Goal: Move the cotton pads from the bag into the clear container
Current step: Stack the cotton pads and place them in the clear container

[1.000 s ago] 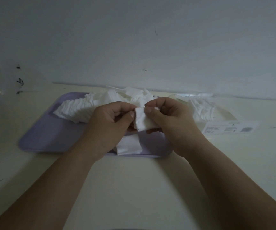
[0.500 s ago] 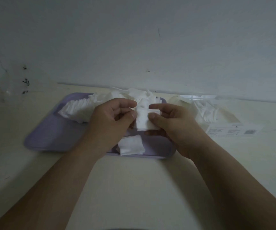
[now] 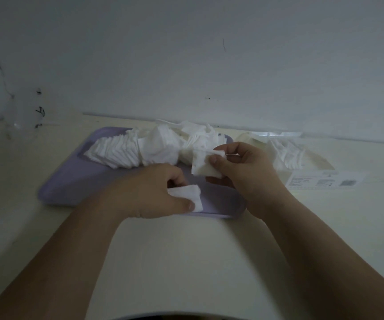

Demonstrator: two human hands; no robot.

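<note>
While the left hand pinches one cotton pad low on the purple tray, the right hand grip holds a second pad raised. The faint clear container stands far left, nearer the left hand.

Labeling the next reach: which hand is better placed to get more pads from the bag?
Right, probably. The right hand is beside the bag; the left hand sits low over the tray, farther off. Both pinch cotton pads, though.
</note>
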